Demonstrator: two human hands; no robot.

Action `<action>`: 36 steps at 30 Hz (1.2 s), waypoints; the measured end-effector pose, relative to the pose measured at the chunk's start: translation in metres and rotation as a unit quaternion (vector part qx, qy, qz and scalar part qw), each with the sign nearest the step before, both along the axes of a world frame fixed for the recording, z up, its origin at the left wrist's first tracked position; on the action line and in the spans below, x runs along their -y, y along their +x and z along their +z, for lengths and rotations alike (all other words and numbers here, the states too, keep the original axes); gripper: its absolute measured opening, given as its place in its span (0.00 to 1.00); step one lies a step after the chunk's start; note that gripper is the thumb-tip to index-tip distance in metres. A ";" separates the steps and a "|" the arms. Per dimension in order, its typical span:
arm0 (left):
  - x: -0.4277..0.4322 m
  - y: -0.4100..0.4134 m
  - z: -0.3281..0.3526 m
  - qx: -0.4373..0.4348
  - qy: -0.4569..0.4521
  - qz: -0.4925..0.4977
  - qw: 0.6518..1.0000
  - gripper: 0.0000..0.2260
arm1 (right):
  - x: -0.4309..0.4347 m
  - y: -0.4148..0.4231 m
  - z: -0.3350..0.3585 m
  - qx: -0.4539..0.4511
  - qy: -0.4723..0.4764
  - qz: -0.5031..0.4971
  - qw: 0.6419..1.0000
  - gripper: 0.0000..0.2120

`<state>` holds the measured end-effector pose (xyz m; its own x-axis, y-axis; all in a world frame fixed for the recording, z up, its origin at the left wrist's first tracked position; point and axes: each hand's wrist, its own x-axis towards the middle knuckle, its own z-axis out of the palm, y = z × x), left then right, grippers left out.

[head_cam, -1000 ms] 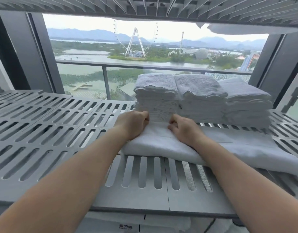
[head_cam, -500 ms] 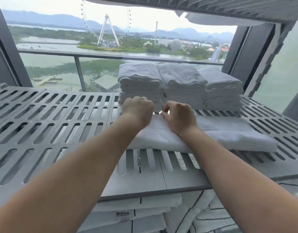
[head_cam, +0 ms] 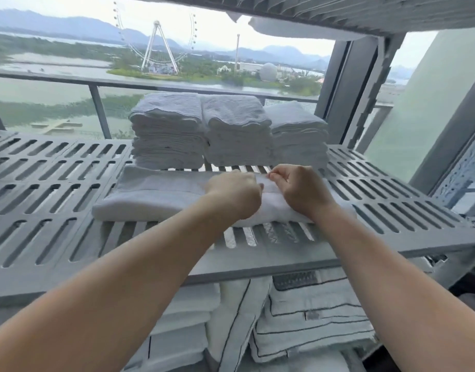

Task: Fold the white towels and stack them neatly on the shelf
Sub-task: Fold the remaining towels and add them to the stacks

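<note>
A long folded white towel (head_cam: 156, 194) lies across the grey slotted shelf (head_cam: 48, 189). Both my hands sit on its right half, close together. My left hand (head_cam: 235, 193) has its fingers curled into the towel's top layer. My right hand (head_cam: 298, 190) pinches the towel's far edge between thumb and fingers. Right behind the towel stand three stacks of folded white towels (head_cam: 231, 132), side by side against the window railing.
An upper shelf (head_cam: 338, 12) hangs overhead with a white cloth (head_cam: 298, 29) at its edge. Below the shelf lie folded white linens with dark piping (head_cam: 298, 326). A grey upright post (head_cam: 365, 84) stands at the right; slotted shelf surface extends to the left.
The camera swung right and lower, so the towel now reaches out to the left. Both hands slid along the towel toward its right end and drew closer together.
</note>
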<state>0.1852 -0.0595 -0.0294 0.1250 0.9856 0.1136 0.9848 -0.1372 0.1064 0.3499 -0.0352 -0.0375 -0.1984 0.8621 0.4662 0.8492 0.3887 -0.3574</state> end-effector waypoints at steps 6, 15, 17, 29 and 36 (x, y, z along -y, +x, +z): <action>-0.017 0.036 -0.006 0.035 -0.091 0.072 0.993 0.23 | 0.010 0.047 -0.018 0.070 -0.015 0.090 0.993 0.18; -0.022 0.027 -0.031 0.026 -0.078 0.111 0.990 0.28 | 0.009 0.080 -0.034 0.213 -0.002 0.153 0.965 0.29; -0.023 0.025 -0.033 0.023 -0.069 0.107 0.992 0.28 | 0.009 0.084 -0.034 0.195 0.021 0.156 0.968 0.27; -0.026 0.030 -0.028 -0.009 -0.091 0.121 0.988 0.32 | 0.009 0.101 -0.033 0.085 0.037 0.010 0.996 0.26; -0.023 0.032 -0.031 -0.018 -0.073 0.121 0.990 0.33 | 0.008 0.115 -0.025 -0.140 -0.060 -0.155 0.976 0.24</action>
